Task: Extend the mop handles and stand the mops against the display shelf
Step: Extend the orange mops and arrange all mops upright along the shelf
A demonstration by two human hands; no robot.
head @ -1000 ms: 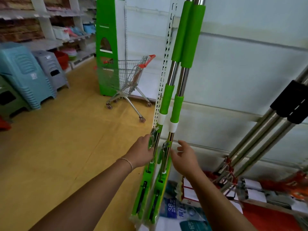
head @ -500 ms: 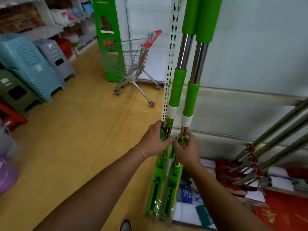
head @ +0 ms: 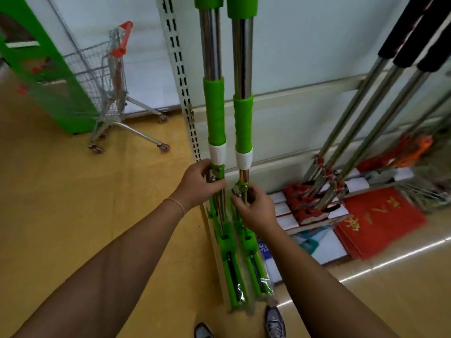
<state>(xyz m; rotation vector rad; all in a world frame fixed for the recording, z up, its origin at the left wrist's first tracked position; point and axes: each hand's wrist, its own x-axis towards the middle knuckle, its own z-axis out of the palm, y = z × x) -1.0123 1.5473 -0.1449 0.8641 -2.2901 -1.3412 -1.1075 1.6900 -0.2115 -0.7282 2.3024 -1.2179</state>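
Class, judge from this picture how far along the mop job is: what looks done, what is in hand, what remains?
Done: two green mops stand upright by the display shelf, long steel sections showing. In hand: the left hand grips one mop's lower fitting, the right hand pinches the other's. Left: letting go; whether the handles are fully extended cannot be told, since their tops are cut off.

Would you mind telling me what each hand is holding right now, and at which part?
The left hand grips the left green mop at its metal lever joint just below the white collar; the right hand grips the right green mop at the same joint.
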